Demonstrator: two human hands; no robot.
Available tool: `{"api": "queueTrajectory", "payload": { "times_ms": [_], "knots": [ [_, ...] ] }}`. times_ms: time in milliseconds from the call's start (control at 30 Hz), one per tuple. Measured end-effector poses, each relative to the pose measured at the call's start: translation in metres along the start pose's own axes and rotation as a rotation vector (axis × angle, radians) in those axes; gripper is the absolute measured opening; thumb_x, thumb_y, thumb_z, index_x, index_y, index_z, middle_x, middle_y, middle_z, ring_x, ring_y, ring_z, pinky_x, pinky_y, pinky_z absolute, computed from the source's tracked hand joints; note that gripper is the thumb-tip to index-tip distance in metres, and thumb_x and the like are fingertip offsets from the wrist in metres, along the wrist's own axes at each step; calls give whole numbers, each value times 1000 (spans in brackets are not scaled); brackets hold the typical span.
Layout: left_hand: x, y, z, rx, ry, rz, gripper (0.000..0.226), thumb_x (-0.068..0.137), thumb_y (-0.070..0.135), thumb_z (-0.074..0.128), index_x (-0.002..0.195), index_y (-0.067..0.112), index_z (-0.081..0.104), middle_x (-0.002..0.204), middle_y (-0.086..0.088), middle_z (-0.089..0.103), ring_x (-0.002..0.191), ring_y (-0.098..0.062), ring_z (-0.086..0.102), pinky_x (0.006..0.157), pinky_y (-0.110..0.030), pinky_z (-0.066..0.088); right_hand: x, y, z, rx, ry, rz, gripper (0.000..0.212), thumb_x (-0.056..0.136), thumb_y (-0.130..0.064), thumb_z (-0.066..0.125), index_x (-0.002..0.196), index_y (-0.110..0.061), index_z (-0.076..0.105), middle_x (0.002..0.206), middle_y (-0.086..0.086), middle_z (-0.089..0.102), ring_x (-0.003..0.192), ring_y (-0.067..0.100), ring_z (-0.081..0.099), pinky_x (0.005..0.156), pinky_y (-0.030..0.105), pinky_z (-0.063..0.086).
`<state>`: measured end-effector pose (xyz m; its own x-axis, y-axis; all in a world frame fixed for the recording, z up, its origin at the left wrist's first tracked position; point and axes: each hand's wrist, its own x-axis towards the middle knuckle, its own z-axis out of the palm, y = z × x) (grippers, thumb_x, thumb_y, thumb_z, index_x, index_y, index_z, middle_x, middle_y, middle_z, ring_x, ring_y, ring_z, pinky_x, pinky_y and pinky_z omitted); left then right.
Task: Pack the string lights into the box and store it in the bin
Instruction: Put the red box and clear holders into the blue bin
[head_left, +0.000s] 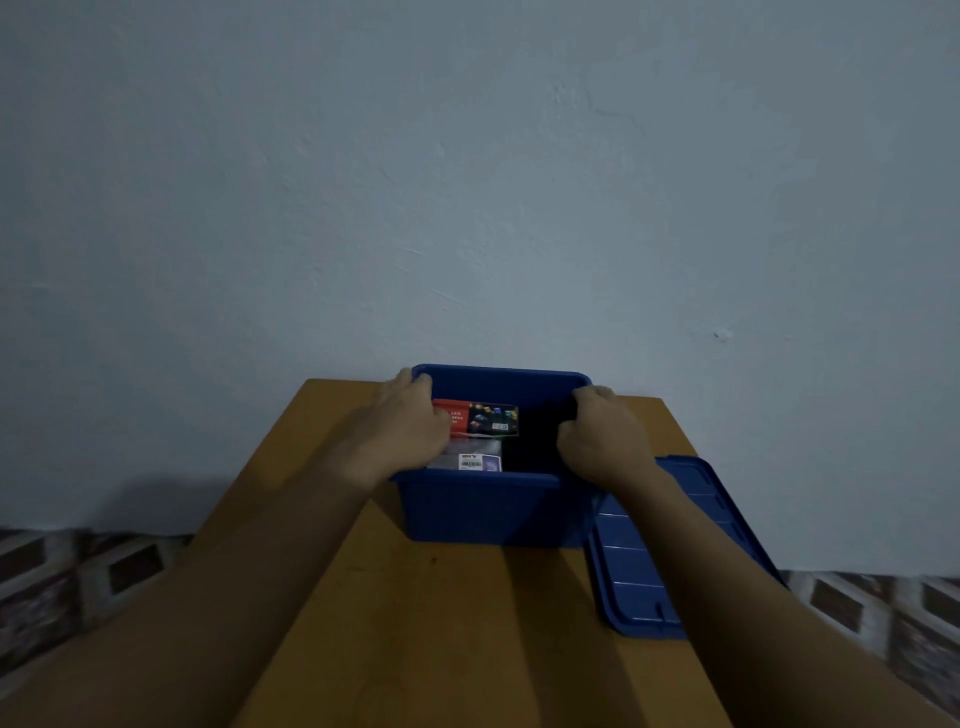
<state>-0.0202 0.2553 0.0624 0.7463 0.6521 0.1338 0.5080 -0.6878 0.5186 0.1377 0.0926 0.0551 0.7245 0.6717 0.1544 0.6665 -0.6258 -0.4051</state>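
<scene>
A blue plastic bin stands at the far end of a wooden table. Inside it, on the left, lies the string-lights box, red and black with a picture of coloured lights; a white labelled side of it shows lower down. My left hand grips the bin's left rim, fingers curled over the edge. On the right rim sits my right hand, gripping it the same way. The right half of the bin's inside is dark.
The bin's blue lid lies flat on the wooden table, right of the bin, partly under my right forearm. A pale wall rises directly behind the table. Patterned floor tiles show at both lower sides.
</scene>
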Motion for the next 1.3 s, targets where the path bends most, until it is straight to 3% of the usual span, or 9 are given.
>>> {"api": "queueTrajectory", "payload": {
  "times_ms": [100, 167, 433, 633, 833, 967, 1033, 1133, 1300],
  "knots": [
    [3, -16, 17, -56, -39, -111, 51, 94, 44, 41, 137, 18, 37, 138, -4, 42, 113, -23, 53, 92, -47, 50, -2, 8, 0, 30, -143, 40, 42, 96, -10, 47, 136, 3, 44, 159, 19, 28, 143, 35, 32, 115, 42, 32],
    [-1, -19, 23, -121, -12, -111, 47, 95, 42, 41, 137, 23, 36, 136, -1, 45, 108, -20, 54, 84, -41, 49, -5, 11, -2, 56, -151, 41, 43, 95, -5, 47, 137, 4, 43, 164, 16, 22, 150, 31, 24, 117, 37, 26],
    [-15, -24, 23, -134, -37, -94, 38, 93, 48, 45, 128, 33, 38, 129, 7, 47, 100, -12, 57, 83, -43, 54, -25, 13, -6, 124, -147, 84, 44, 93, 3, 45, 137, 8, 44, 155, 19, 33, 140, 35, 35, 110, 38, 32],
    [-56, -22, 20, -144, -17, -109, 46, 89, 51, 43, 132, 36, 37, 134, 9, 46, 101, -15, 58, 85, -46, 54, -66, 20, -4, 202, -113, 32, 63, 96, 3, 42, 157, -5, 24, 168, 7, 11, 155, 22, 12, 124, 36, 20],
    [-99, -16, 25, -201, 70, -99, 50, 99, 36, 49, 145, 27, 35, 143, 9, 39, 107, -7, 47, 82, -28, 39, -113, 23, -5, 279, -63, 26, 64, 96, 4, 42, 156, -9, 27, 168, 2, 15, 154, 20, 15, 123, 35, 22],
    [-122, -18, 28, -233, 100, -65, 38, 97, 35, 50, 134, 31, 44, 132, 12, 47, 98, -7, 55, 68, -22, 38, -136, 23, -10, 299, -62, 20, 65, 95, 5, 42, 156, -10, 28, 167, 2, 17, 153, 19, 17, 123, 33, 21],
    [-131, -21, 28, -234, 94, -66, 38, 93, 42, 49, 130, 34, 45, 130, 11, 50, 101, -9, 56, 78, -30, 46, -146, 24, -11, 302, -55, 18, 65, 95, 5, 42, 156, -11, 29, 167, 1, 18, 153, 18, 17, 123, 34, 21],
    [-145, -23, 25, -203, 59, -84, 64, 81, 62, 38, 139, 35, 40, 145, 9, 44, 123, -19, 51, 101, -48, 46, -161, 24, -12, 315, -51, 20, 64, 95, 3, 43, 156, -13, 29, 167, -2, 17, 153, 16, 17, 124, 34, 21],
    [-163, -20, 26, -115, 53, -128, 70, 99, 49, 42, 159, 28, 14, 166, 11, 9, 152, -14, 15, 120, -36, 20, -176, 23, -11, 286, -40, 18, 62, 97, -6, 48, 156, -15, 30, 167, -4, 18, 153, 15, 16, 123, 32, 19]
  ]
}}
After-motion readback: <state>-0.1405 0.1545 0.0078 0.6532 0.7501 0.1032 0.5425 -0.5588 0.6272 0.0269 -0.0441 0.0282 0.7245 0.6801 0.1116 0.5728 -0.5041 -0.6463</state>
